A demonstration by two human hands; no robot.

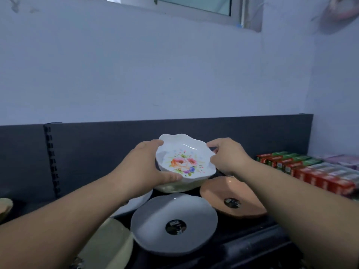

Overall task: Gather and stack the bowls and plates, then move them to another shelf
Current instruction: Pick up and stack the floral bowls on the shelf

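— While both bare forearms reached forward, what lay nearest?

— A cream plate (108, 243) sat at the lower left. Next came a grey plate (174, 208) with a round black sticker. Just beside it, to the right, was a terracotta plate (231, 189) with the same sticker. All lay flat on the dark shelf (242, 245).

— And the bowl?

— A white floral bowl (184, 162) with a wavy rim was held above and behind those plates, between the hands. The left hand (143, 167) gripped its left side, thumb laid along the near rim, fingers curled over the far rim. The right hand (227, 158) pinched the right rim between thumb and fingertips. Two opposite grips probably kept it steady for stacking.

— Which way did it face?

— Its mouth tipped up and toward the viewer, showing printed roses. It was nearly round, and its slightly wider span ran from hand to hand. Whether another bowl sat beneath it, I could not tell.

— Beyond it?

— Red and green cartons (310, 171) stood in a row at the right, then a pale wall and a window (174, 4).
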